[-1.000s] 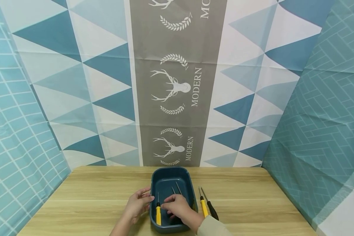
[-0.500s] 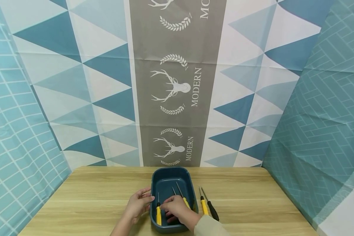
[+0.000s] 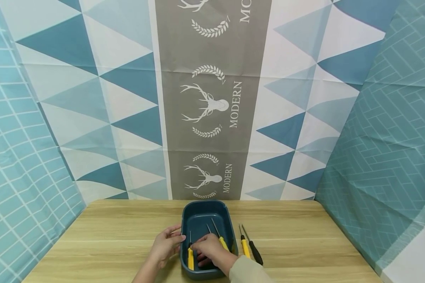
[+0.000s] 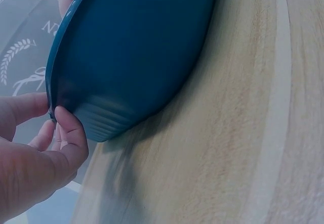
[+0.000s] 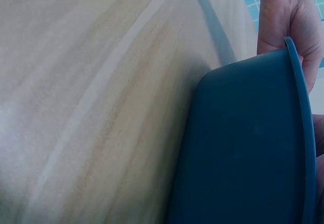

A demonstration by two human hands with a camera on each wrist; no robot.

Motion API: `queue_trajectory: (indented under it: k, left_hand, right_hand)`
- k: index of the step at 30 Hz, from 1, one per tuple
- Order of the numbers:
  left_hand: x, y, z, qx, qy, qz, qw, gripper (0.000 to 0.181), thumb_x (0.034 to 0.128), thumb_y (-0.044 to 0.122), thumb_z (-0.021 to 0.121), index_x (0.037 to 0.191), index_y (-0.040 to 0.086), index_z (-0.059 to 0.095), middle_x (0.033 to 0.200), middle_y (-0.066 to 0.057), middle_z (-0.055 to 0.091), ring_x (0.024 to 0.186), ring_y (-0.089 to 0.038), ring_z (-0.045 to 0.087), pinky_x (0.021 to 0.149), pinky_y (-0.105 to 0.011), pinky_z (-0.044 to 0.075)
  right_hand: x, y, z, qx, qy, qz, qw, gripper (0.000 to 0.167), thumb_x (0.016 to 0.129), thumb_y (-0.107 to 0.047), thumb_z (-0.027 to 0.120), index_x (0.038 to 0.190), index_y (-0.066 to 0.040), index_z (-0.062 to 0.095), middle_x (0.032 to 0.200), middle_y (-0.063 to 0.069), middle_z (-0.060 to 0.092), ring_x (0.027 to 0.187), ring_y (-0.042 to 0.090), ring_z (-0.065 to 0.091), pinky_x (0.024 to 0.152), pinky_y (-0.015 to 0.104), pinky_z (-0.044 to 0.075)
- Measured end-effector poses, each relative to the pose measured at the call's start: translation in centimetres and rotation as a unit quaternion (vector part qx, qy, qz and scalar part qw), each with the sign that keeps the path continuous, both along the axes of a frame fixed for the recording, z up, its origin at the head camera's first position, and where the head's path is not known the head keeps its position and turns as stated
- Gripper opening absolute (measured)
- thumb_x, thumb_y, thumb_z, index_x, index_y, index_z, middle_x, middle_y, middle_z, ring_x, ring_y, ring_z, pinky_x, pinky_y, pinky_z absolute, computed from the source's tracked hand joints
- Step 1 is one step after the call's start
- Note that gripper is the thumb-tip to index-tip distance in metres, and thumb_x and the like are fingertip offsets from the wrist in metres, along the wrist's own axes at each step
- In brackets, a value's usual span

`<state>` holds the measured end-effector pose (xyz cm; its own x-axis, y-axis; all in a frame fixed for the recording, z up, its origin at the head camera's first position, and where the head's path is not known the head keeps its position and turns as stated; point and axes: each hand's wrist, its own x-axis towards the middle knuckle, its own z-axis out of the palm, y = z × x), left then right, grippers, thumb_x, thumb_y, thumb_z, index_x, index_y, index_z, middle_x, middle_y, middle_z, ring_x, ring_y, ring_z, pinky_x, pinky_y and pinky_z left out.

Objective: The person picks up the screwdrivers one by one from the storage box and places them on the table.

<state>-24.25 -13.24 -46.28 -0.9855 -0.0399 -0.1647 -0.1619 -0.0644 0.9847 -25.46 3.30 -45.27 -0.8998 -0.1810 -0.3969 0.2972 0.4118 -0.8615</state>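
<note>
A dark blue rectangular box [image 3: 202, 208] stands on the table, with several slim tools in it. My left hand [image 3: 166, 245] pinches its left rim between thumb and fingers, as the left wrist view shows too. Down inside it, my right hand [image 3: 212, 250] has its fingertips at the collar of a yellow-handled screwdriver [image 3: 190, 260] lying along the left wall, and appears to pinch it. A second yellow-handled screwdriver [image 3: 223, 242] lies on the right side of the box. Another thin metal shaft [image 3: 208, 228] pokes out from behind the right hand, its handle hidden.
Right of the box, another yellow-handled screwdriver [image 3: 245, 248] and a black-handled screwdriver [image 3: 256, 253] lie side by side on the wooden table [image 3: 297, 236]. Patterned cloths hang behind the table and along both sides.
My right hand has shifted slightly left, onto the left screwdriver's collar. The yellow handle on the box's right side has come into sight. My left hand has stayed put.
</note>
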Motion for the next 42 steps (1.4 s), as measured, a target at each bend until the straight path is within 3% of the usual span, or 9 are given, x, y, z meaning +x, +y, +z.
queue_trajectory:
  k: [15,26,42]
  left_hand:
    - [-0.1,-0.1,-0.2,0.002,0.006,0.0,1.0,0.058,0.084,0.005,0.065,0.135,-0.007,0.04,0.118,-0.026,0.052,0.084,-0.016,0.061,0.071,-0.033,0.052]
    - [-0.2,0.0,-0.3,-0.003,0.006,0.001,1.0,0.056,0.0842,0.005,0.064,0.134,-0.007,0.041,0.117,-0.025,0.053,0.086,-0.017,0.061,0.071,-0.032,0.052]
    - [0.0,0.0,-0.3,-0.001,0.011,-0.003,0.9999,0.056,0.0847,0.006,0.064,0.134,-0.007,0.041,0.12,-0.027,0.051,0.088,-0.019,0.062,0.072,-0.033,0.053]
  right_hand:
    - [0.7,-0.8,-0.1,0.01,0.024,0.01,0.9996,0.02,0.081,-0.017,0.07,0.091,-0.001,0.061,0.077,0.009,0.063,0.059,0.013,0.063,0.055,0.028,0.055]
    - [0.7,-1.5,-0.7,0.044,0.05,0.0,0.9977,0.015,0.078,-0.013,0.072,0.075,-0.004,0.06,0.066,0.006,0.064,0.05,0.01,0.06,0.049,0.027,0.053]
    - [0.6,-2.0,-0.6,0.079,0.078,0.0,0.9938,0.02,0.073,-0.009,0.076,0.069,-0.005,0.057,0.06,0.006,0.062,0.046,0.012,0.061,0.046,0.027,0.052]
